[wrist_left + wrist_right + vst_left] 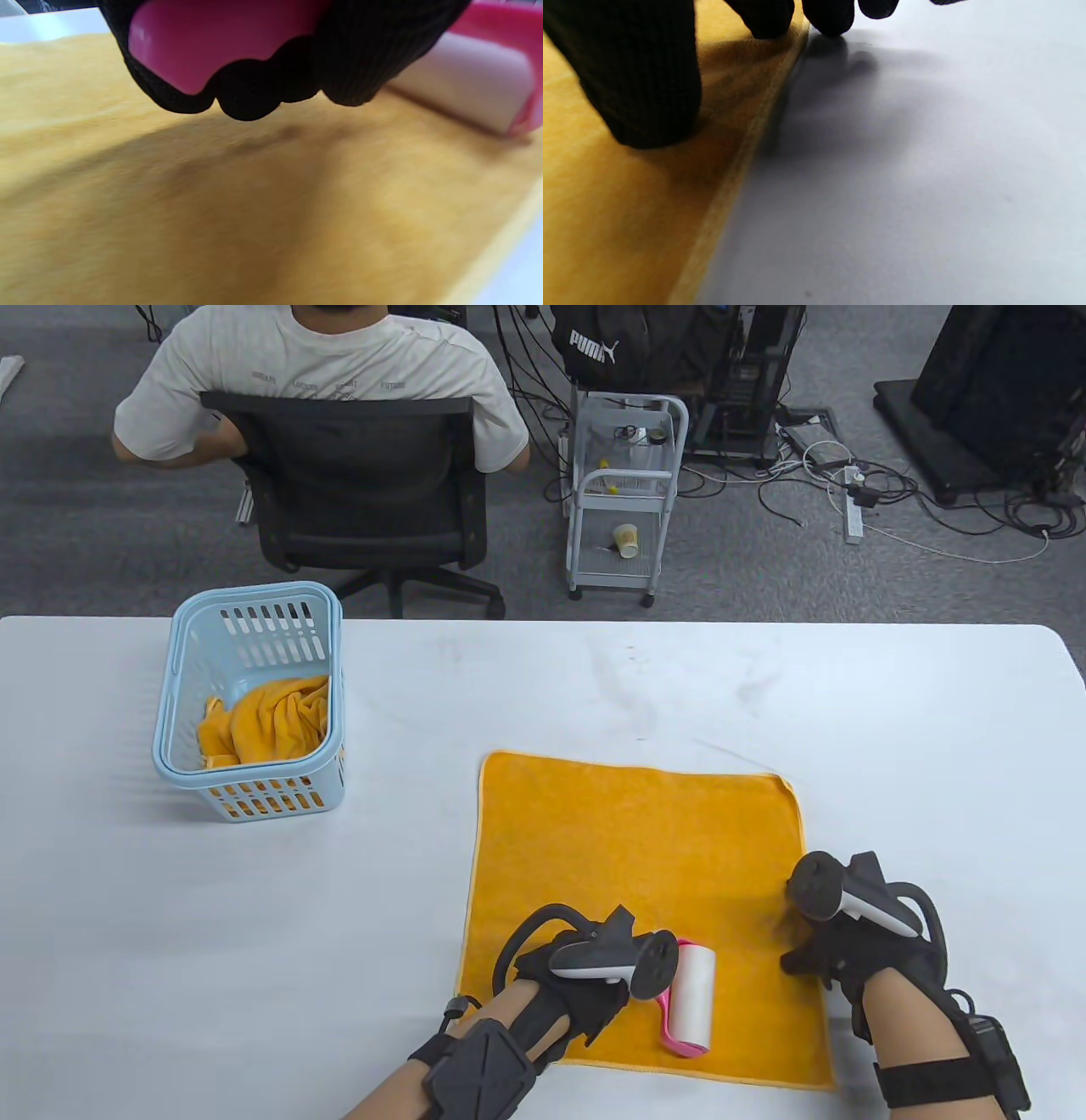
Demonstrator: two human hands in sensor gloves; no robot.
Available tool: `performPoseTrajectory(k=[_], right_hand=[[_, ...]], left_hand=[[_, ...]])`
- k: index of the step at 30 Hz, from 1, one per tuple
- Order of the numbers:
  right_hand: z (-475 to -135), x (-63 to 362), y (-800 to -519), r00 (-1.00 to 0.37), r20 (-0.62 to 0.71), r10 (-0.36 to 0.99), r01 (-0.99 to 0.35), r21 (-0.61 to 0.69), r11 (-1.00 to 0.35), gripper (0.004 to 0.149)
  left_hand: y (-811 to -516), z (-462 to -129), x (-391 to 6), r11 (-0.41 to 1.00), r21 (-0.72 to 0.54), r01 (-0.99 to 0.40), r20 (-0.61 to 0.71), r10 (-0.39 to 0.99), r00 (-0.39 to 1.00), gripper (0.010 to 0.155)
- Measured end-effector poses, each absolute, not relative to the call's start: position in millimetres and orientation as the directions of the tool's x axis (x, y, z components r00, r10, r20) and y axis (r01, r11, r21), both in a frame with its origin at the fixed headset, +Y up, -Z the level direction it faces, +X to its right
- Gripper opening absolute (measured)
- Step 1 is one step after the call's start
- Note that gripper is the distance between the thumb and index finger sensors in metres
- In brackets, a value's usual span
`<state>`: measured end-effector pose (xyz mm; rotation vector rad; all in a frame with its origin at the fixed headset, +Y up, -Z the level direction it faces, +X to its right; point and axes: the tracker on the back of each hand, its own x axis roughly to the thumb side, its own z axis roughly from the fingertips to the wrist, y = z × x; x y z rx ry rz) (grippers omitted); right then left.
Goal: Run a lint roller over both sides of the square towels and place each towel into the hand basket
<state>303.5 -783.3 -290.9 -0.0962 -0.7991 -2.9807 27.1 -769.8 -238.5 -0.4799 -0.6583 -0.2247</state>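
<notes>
The left hand [585, 976] curls its fingers [254, 91] around the pink lint roller [689, 999] handle. The roller's long axis runs near-to-far on the orange towel [645, 857], by its near edge. The right hand [836, 950] presses spread fingertips [649, 97] on the towel's right edge.

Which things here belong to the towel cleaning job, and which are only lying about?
Belong to the job:
- lint roller, gripped by the left hand
- flat orange towel, pressed by the right hand
- blue basket holding a crumpled towel

Lying about:
- white cart
- paper cup
- office chair
</notes>
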Motion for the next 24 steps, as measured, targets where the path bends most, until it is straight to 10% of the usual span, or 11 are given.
performPoseTrajectory(k=[10,18,24], right_hand=[[-290.8,303.0,-783.5,-0.996,0.075,-0.039,0.072,0.496,-0.866,0.098],[-289.5,303.3,-784.0,-0.997,0.070,-0.037,0.067,0.495,-0.867,0.097],[-288.8,303.6,-784.1,-0.997,0.070,-0.036,0.066,0.494,-0.867,0.096]], left_hand=[[-742.7,-259.0,-69.3,0.733,-0.301,0.610,0.454,-0.453,0.768,0.042],[-741.2,-281.5,-37.7,0.887,-0.422,0.188,0.458,0.029,0.889,0.060],[-762.3,-295.3,-4.1,0.892,-0.393,0.225,0.487,-0.006,0.873,0.058]])
